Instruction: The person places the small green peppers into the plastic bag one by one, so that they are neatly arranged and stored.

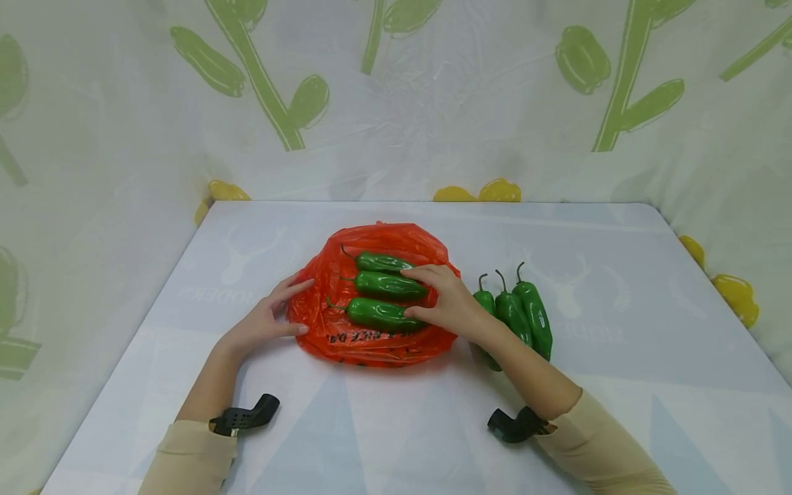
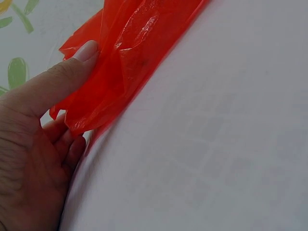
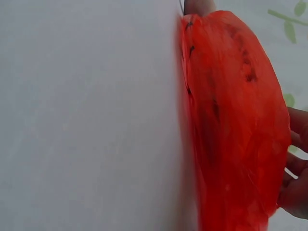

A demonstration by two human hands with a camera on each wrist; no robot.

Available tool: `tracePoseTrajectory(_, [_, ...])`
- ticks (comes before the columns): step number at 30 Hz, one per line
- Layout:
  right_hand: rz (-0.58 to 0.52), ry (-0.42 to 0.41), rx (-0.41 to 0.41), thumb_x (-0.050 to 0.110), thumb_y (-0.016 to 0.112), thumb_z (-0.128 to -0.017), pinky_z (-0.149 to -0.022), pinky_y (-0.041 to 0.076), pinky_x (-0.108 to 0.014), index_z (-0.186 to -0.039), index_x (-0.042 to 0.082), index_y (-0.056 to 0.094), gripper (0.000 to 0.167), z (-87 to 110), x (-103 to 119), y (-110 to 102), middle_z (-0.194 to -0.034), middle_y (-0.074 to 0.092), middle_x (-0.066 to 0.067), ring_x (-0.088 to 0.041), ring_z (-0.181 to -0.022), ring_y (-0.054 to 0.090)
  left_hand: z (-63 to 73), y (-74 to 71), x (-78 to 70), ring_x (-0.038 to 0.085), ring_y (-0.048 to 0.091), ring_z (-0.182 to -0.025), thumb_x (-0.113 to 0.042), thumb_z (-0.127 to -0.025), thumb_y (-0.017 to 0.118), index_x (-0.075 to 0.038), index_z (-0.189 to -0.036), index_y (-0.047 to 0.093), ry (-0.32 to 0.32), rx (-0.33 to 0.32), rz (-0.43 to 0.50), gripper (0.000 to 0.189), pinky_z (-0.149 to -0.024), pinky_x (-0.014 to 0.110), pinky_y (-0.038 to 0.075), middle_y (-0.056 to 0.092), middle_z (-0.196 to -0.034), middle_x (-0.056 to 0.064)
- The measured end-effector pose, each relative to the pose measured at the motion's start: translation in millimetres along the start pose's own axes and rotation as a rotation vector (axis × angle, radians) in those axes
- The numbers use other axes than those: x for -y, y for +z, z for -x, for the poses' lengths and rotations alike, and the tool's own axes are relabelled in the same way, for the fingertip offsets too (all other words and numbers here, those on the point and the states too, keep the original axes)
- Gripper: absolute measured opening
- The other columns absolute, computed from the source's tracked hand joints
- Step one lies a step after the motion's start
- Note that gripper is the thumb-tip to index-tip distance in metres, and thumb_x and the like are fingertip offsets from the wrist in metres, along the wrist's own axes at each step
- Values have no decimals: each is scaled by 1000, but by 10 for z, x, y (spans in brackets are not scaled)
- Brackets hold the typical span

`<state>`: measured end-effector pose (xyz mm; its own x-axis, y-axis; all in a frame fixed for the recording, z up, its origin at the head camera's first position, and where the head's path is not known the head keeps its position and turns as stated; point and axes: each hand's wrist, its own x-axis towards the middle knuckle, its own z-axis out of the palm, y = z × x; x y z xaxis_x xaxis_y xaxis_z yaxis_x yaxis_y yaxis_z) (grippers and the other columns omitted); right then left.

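A red plastic bag (image 1: 315,302) with dark lettering lies on the table, its mouth spread wide. Three glossy green peppers rest in it side by side: an upper pepper (image 1: 377,262), a middle pepper (image 1: 388,285) and a lower pepper (image 1: 377,314), stems pointing left. My left hand (image 1: 269,320) touches the bag's left side, thumb and fingers spread apart; the left wrist view has its thumb (image 2: 85,54) against the red plastic. From the right, my right hand (image 1: 454,299) reaches over the peppers' blunt ends, fingertips at the upper and middle ones, thumb on the lower one.
Three more green peppers (image 1: 537,320) lie on the white patterned table (image 1: 396,433) just right of the bag, partly hidden beneath my right forearm. Behind the table rises a pale plastic sheet (image 1: 445,110) printed with green leaves. Each wrist wears a black camera (image 1: 247,414).
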<state>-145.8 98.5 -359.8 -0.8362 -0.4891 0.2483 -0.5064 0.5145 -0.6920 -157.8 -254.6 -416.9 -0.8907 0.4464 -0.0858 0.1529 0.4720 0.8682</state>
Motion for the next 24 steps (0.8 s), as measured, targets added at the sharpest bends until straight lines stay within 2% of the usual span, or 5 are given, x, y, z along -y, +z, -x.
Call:
tracePoseTrajectory(4, [1, -2, -14, 13, 80, -75, -92, 49, -50, -129, 3, 55, 60, 34, -15, -74, -128, 56, -13, -30, -119, 46, 3, 0, -4, 38, 8, -143, -23, -77, 75, -20, -145, 39, -2, -2, -1, 76, -106, 68, 21, 11, -159, 6])
tracePoseTrajectory(12, [-6, 53, -24, 14, 78, -78, -90, 50, -52, -132, 6, 54, 60, 136, -11, -225, -132, 54, -12, -30, -121, 44, 7, 5, -7, 38, 8, -143, -22, -78, 74, -18, -145, 39, 4, -3, 4, 76, -106, 67, 21, 11, -158, 7])
tracePoseTrajectory(20, [23, 23, -86, 10, 79, -76, -89, 50, -53, -129, 1, 55, 59, 253, -72, -389, -128, 56, -15, -31, -119, 47, 6, 4, -13, 37, 6, -144, -22, -78, 75, -17, -145, 39, 1, -6, -4, 76, -108, 67, 16, 11, -159, 6])
tracePoseTrajectory(24, [49, 27, -114, 9, 79, -75, -87, 51, -53, -129, 1, 55, 60, 305, -114, -465, -128, 57, -15, -31, -116, 48, 4, 3, -13, 37, 7, -144, -23, -78, 75, -18, -145, 39, -7, -6, -4, 76, -108, 67, 18, 11, -159, 6])
